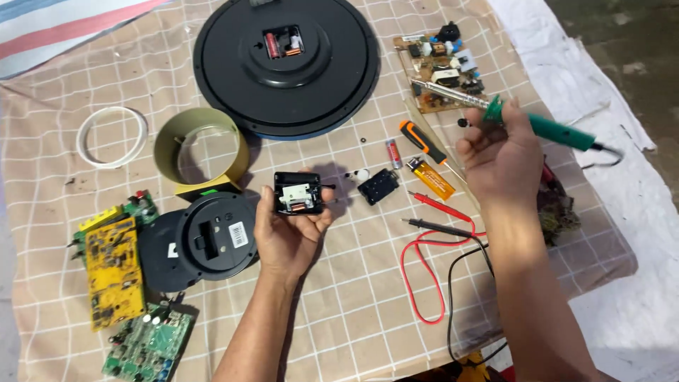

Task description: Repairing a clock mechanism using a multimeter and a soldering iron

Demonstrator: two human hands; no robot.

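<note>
Nearest us: our two forearms rise from the bottom edge, with red and black multimeter probe leads [431,265] looping on the checked cloth [353,297] between them.
Left hand: our left hand [286,233], at centre frame, has its fingers wrapped around a small black clock movement [298,194], its case open so we see the white plastic and copper coil inside.
Right hand: our right hand [498,152], at right of centre, is closed on the green handle of a soldering iron [523,117], tip aimed toward the upper left, above a brown circuit board [442,71].
Step in hand: we judge we are readying the iron for work on the opened movement; tip and movement are well apart.
Next move: it calls for bringing the tip down and left to the coil side while we hold the movement steady.
Around: a large black clock back [286,64] lies at top centre, an orange lighter [431,177] and a screwdriver [422,140] between our hands, a yellow circuit board [113,272] at lower left.
</note>
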